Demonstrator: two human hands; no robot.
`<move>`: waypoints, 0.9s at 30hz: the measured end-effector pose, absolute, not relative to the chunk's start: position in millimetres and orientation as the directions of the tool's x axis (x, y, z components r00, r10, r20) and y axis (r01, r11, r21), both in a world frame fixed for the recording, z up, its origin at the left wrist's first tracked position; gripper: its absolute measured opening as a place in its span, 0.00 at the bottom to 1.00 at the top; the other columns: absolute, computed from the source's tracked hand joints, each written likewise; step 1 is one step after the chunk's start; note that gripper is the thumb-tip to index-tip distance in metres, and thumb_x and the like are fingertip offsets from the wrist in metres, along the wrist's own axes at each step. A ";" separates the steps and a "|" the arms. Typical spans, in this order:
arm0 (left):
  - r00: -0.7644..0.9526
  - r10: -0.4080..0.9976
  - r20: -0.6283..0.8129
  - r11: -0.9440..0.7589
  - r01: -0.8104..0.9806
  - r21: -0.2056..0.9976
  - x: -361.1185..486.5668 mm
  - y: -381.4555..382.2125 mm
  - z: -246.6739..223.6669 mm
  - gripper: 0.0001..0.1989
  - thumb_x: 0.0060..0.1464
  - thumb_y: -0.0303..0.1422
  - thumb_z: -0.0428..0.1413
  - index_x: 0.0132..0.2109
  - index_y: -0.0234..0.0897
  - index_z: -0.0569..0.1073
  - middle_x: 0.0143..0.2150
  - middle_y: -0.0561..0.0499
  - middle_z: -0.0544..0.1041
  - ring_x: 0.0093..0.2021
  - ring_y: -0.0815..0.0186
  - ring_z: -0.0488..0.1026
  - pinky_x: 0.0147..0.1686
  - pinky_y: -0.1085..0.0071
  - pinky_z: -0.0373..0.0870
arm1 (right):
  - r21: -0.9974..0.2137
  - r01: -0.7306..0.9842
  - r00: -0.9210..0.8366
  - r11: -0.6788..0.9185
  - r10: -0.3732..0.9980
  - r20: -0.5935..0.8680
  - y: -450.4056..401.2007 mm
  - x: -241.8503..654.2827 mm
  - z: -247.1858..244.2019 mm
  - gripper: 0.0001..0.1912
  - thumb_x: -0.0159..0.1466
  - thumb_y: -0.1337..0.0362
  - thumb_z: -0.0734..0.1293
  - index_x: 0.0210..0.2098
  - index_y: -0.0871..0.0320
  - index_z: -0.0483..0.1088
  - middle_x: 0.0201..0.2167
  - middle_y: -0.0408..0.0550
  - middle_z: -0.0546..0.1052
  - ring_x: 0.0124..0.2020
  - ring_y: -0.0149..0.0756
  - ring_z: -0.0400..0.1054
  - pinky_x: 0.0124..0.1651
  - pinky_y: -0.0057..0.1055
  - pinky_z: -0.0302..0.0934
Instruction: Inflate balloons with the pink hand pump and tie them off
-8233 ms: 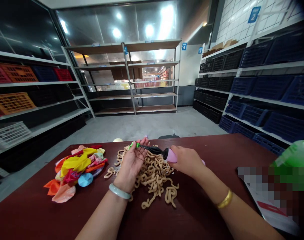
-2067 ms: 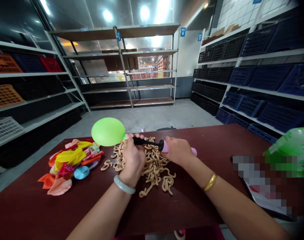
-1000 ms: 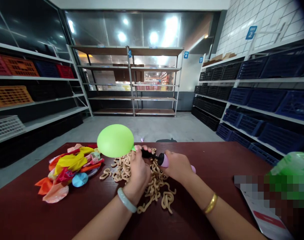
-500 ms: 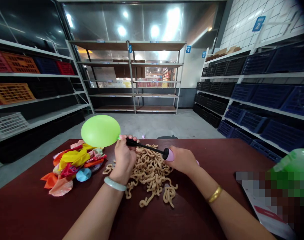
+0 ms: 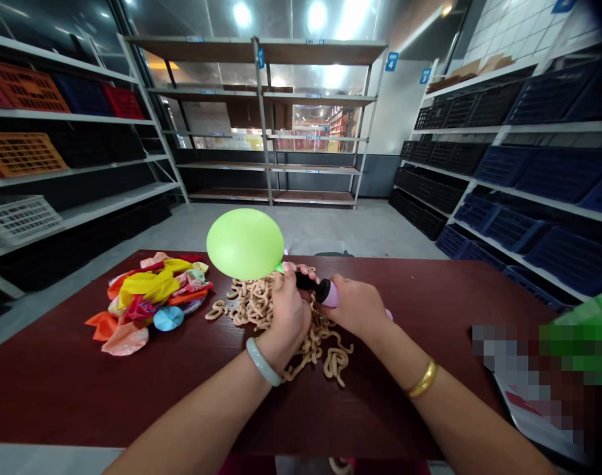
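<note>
A light green balloon, blown up round, sits on the nozzle end of a hand pump. My left hand is closed around the balloon's neck and the pump's black end. My right hand grips the pump's purple handle, whose tip shows past the palm. The pump is pushed together, with its black parts almost meeting. Beneath both hands lies a heap of tan, curly, rope-like pieces, partly hidden by my left hand and wrist. To the left is a pile of flat, uninflated balloons in several colours.
All this lies on a dark red table. At its right edge are a flat, blurred-out object and a green bag. Shelving stands beyond, with crates on the right racks and more crates on the left.
My left hand has moved right toward my right hand, carrying the balloon along. The pump's rod, drawn out before, is now pushed in. The camera view has tipped downward.
</note>
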State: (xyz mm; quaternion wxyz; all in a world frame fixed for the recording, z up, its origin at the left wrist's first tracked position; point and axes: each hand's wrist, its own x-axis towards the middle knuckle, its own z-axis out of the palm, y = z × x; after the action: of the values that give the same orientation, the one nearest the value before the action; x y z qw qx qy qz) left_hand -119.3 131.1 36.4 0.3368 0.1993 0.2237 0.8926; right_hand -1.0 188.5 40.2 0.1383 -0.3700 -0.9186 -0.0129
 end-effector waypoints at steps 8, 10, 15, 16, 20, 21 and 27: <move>-0.672 0.700 0.240 -0.663 -0.487 0.569 -119.2 120.7 52.4 0.11 0.57 0.37 0.57 0.34 0.37 0.64 0.30 0.52 0.67 0.31 0.68 0.69 0.35 0.68 0.70 | -0.134 0.669 -0.670 0.731 0.671 0.317 186.0 0.8 43.2 0.21 0.60 0.42 0.62 0.37 0.54 0.64 0.32 0.47 0.78 0.32 0.42 0.73 0.31 0.31 0.53; -0.686 0.677 0.266 -0.687 -0.459 0.564 -131.9 117.3 59.9 0.11 0.57 0.38 0.57 0.34 0.37 0.64 0.31 0.52 0.67 0.31 0.68 0.69 0.34 0.67 0.70 | -0.130 0.673 -0.670 0.728 0.674 0.310 190.4 3.0 43.2 0.23 0.60 0.40 0.61 0.38 0.53 0.64 0.33 0.47 0.78 0.33 0.42 0.73 0.31 0.31 0.53; -0.756 0.575 0.313 -0.772 -0.373 0.515 -181.2 109.1 74.0 0.10 0.57 0.36 0.57 0.33 0.38 0.63 0.29 0.52 0.66 0.30 0.66 0.68 0.31 0.67 0.69 | -0.089 0.681 -0.680 0.727 0.673 0.292 204.0 9.5 42.5 0.23 0.58 0.40 0.63 0.39 0.53 0.65 0.34 0.47 0.78 0.35 0.43 0.73 0.32 0.32 0.54; -0.772 0.554 0.313 -0.785 -0.359 0.504 -188.9 108.2 75.0 0.10 0.58 0.36 0.56 0.33 0.38 0.63 0.29 0.52 0.66 0.30 0.66 0.67 0.30 0.67 0.68 | -0.083 0.682 -0.682 0.727 0.672 0.287 205.7 10.4 42.2 0.23 0.58 0.40 0.63 0.39 0.53 0.65 0.34 0.47 0.78 0.35 0.43 0.73 0.32 0.32 0.54; -0.819 0.486 0.306 -0.824 -0.312 0.473 -195.0 109.2 72.2 0.10 0.61 0.37 0.53 0.34 0.38 0.63 0.28 0.53 0.65 0.28 0.68 0.66 0.28 0.69 0.66 | -0.052 0.688 -0.689 0.724 0.674 0.266 207.3 11.1 39.8 0.22 0.58 0.41 0.63 0.36 0.54 0.64 0.32 0.47 0.77 0.33 0.42 0.73 0.31 0.31 0.52; -0.824 0.477 0.305 -0.828 -0.305 0.471 -190.1 110.4 70.2 0.10 0.61 0.37 0.53 0.34 0.38 0.63 0.28 0.53 0.65 0.28 0.68 0.66 0.28 0.69 0.66 | -0.043 0.689 -0.691 0.723 0.674 0.262 206.6 10.6 39.1 0.22 0.58 0.41 0.63 0.36 0.54 0.64 0.32 0.47 0.77 0.33 0.42 0.73 0.30 0.31 0.52; -0.784 0.572 0.243 -0.756 -0.388 0.527 -134.6 120.5 53.2 0.13 0.58 0.41 0.56 0.34 0.39 0.62 0.28 0.54 0.66 0.28 0.70 0.68 0.30 0.71 0.67 | -0.054 0.670 -0.700 0.740 0.655 0.285 193.6 4.5 38.3 0.20 0.58 0.42 0.63 0.35 0.54 0.64 0.31 0.47 0.78 0.31 0.42 0.73 0.29 0.31 0.51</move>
State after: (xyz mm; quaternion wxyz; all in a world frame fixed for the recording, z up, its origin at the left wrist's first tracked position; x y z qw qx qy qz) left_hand -134.6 120.5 53.2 0.2621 0.1989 0.2306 0.9157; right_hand 4.5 193.6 38.3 0.1444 -0.3594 -0.9216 -0.0268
